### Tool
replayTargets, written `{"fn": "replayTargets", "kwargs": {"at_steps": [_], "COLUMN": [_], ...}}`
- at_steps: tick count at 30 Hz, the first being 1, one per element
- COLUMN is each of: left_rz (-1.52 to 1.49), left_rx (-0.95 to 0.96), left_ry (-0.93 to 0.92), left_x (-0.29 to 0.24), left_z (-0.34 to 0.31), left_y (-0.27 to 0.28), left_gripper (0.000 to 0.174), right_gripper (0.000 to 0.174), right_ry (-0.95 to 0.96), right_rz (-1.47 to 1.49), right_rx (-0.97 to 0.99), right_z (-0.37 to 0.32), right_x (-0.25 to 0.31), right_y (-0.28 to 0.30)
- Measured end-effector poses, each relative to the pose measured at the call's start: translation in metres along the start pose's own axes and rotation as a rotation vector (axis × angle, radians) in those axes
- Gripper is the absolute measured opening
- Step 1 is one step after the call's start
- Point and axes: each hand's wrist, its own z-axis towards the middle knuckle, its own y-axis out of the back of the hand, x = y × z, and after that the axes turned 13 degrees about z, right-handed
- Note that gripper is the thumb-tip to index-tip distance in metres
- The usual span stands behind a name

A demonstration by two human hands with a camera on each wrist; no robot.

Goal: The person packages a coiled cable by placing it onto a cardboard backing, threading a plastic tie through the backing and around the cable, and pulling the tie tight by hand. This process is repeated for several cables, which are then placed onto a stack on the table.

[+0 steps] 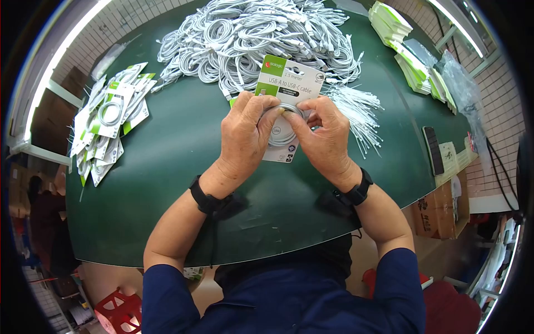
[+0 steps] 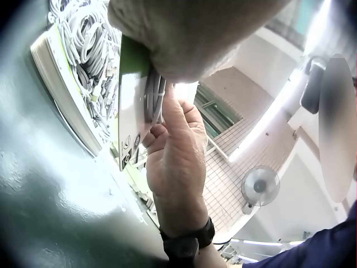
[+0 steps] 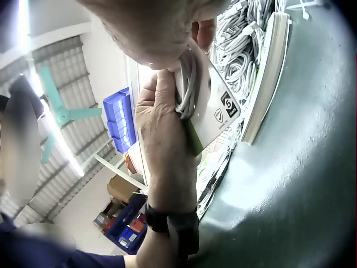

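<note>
A white and green printed card (image 1: 303, 88) for a USB-A to USB-C cable is held up over the table, with a coiled grey cable (image 1: 281, 143) against its front. My left hand (image 1: 243, 131) grips the card and coil from the left, thumb and fingers pinching near the top of the loop. From the right, my right hand (image 1: 326, 133) pinches the same part, the two thumbs nearly meeting. In the left wrist view the coil (image 2: 156, 99) lies flat along the card. The right wrist view shows the coil (image 3: 189, 84) beside the left hand's thumb.
Behind the card lies a large heap of coiled cables (image 1: 239, 33), with a bundle of white ties (image 1: 356, 114) to its right. Carded cables (image 1: 111, 114) pile up at left. Stacked cards (image 1: 411, 72), plastic bags (image 1: 464, 83) and a phone (image 1: 433, 150) lie at right.
</note>
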Motion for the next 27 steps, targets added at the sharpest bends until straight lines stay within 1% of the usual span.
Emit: {"fn": "replayTargets", "kwargs": {"at_steps": [4, 7, 10, 13, 16, 19, 22, 25, 27], "left_rz": [0.020, 0.033, 0.029, 0.036, 0.041, 0.052, 0.059, 0.052, 0.060], "left_rx": [-0.017, -0.029, -0.046, -0.054, -0.069, -0.083, -0.088, -0.090, -0.101], "left_ry": [-0.002, -0.017, -0.004, -0.014, -0.033, -0.035, -0.034, -0.037, -0.041], "left_x": [0.002, 0.006, 0.006, 0.007, 0.006, 0.009, 0.014, 0.016, 0.017], "left_z": [0.001, 0.002, 0.003, 0.004, 0.006, 0.006, 0.004, 0.006, 0.006], "left_y": [0.000, -0.001, 0.000, 0.002, 0.003, 0.001, -0.001, 0.000, 0.000], "left_gripper": [0.015, 0.016, 0.016, 0.016, 0.017, 0.017, 0.016, 0.016, 0.015], "right_gripper": [0.023, 0.023, 0.024, 0.026, 0.027, 0.026, 0.022, 0.017, 0.017], "right_ry": [-0.001, -0.002, 0.074, -0.077, -0.069, -0.054, -0.042, 0.026, 0.125], "right_rz": [-0.011, -0.046, 0.025, 0.101, 0.187, 0.192, 0.113, 0.027, -0.100], "right_rx": [-0.013, 0.023, -0.016, -0.046, -0.059, -0.105, -0.066, -0.050, 0.001], "right_z": [-0.004, -0.006, -0.004, -0.008, -0.006, -0.007, -0.006, -0.004, 0.000], "right_x": [-0.004, -0.011, -0.010, -0.012, -0.013, -0.017, -0.019, -0.019, -0.018], "right_y": [-0.005, -0.006, -0.012, -0.014, -0.016, -0.020, -0.023, -0.025, -0.023]}}
